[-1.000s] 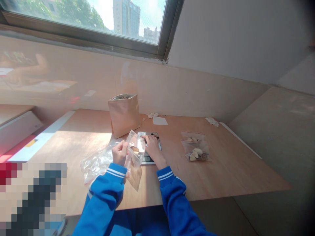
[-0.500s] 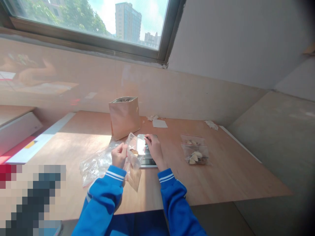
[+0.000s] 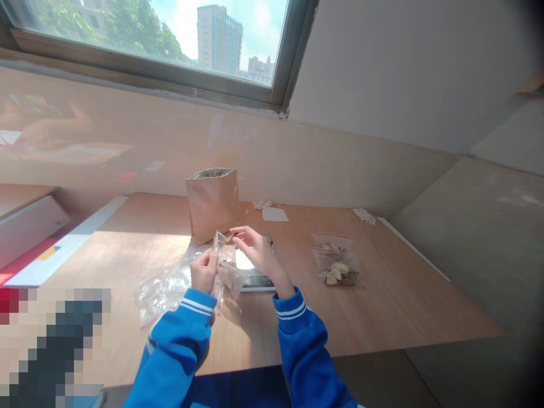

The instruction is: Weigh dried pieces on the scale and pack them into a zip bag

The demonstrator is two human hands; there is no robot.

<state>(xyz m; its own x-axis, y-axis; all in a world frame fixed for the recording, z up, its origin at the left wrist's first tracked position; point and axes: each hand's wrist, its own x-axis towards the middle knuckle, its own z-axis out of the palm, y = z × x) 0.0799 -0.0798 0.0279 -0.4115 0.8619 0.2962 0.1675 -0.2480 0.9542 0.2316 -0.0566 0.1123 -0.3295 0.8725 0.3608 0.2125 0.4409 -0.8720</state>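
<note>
My left hand [image 3: 204, 271] is closed in a pinch on the edge of a clear plastic bag [image 3: 232, 277], which is held up over the table. At the bag's upper opening is my right hand [image 3: 255, 249], thumb and fingers around a small brown piece [image 3: 230, 238] whose kind I cannot make out. Beneath the right hand lies a small digital scale [image 3: 258, 281], partly covered by the hand and bag. A small dark bit shows at its far right corner. More clear plastic bags [image 3: 164, 283] lie crumpled left of my left hand.
A brown paper bag [image 3: 213, 207] stands open behind the scale. To the right lies a zip bag [image 3: 335, 260] with pale and dark pieces inside. White paper [image 3: 275, 214] and crumpled tissue [image 3: 364, 216] are near the wall.
My right hand has moved left from above the scale to the clear plastic bag's opening, carrying the small brown piece. My left hand keeps its pinch on the bag.
</note>
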